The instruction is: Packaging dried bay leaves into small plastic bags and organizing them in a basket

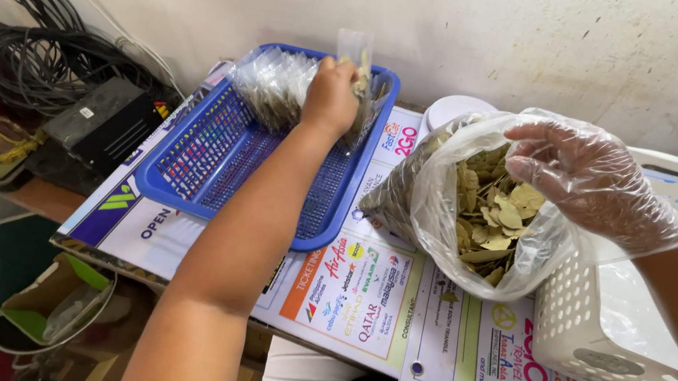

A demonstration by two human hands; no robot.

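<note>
Blue plastic mesh forms the tray (pixel 211 155) under the left hand (pixel 331 96), which reaches to the tray's far end with its fingers curled shut around a small clear packet (pixel 356 53) of dried leaves. Just beside that hand, on its left, a row of similar small packets (pixel 270 84) stands leaning in the tray's far corner — touching the hand's knuckles or nearly so. The right hand (pixel 593 178), covered by a thin clear disposable glove, hovers at the mouth of a large clear plastic bag (pixel 443 205) of dried bay-like leaves (pixel 495 212), fingers bent loosely downward and not closed on anything that can be seen. The bag sits between the two hands, closer to the right one. Below the right wrist stands a white perforated plastic basket (pixel 602 334). Everything rests on a printed poster sheet (pixel 359 299) covering the table. Well to the left of the left arm lie coiled black cables (pixel 17 30) and a dark box (pixel 105 122).
</note>
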